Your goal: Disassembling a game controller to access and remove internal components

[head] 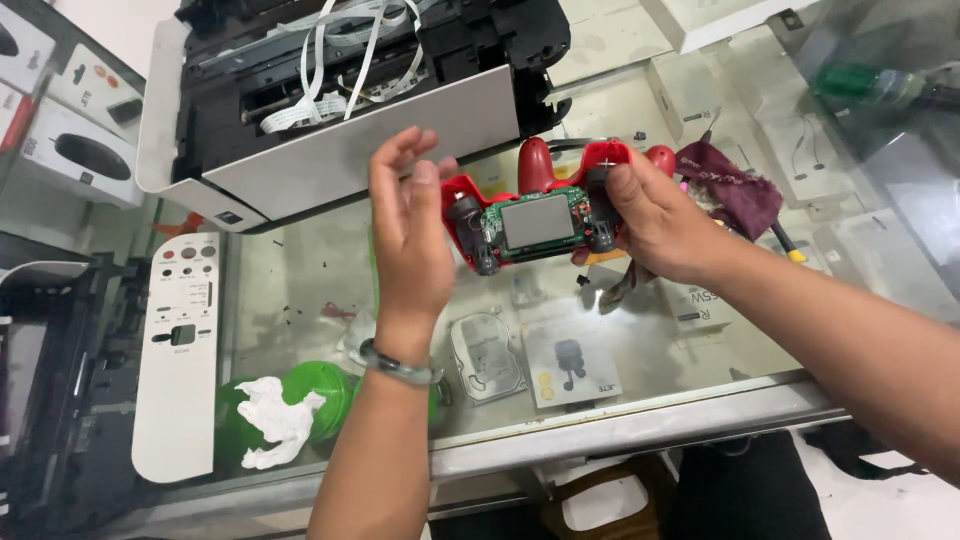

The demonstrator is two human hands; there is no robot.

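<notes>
Over glass counter (330,270), opened controller (535,215)

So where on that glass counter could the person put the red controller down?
Bare glass lies between the white panel and the left hand, below the opened printer. The right hand holds the controller; the glass beyond it is crowded by a maroon cloth and tools.

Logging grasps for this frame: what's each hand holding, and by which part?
The right hand holds the opened red game controller with its green circuit board exposed, gripped at the controller's right end. The left hand is open beside it, holding nothing.
</notes>
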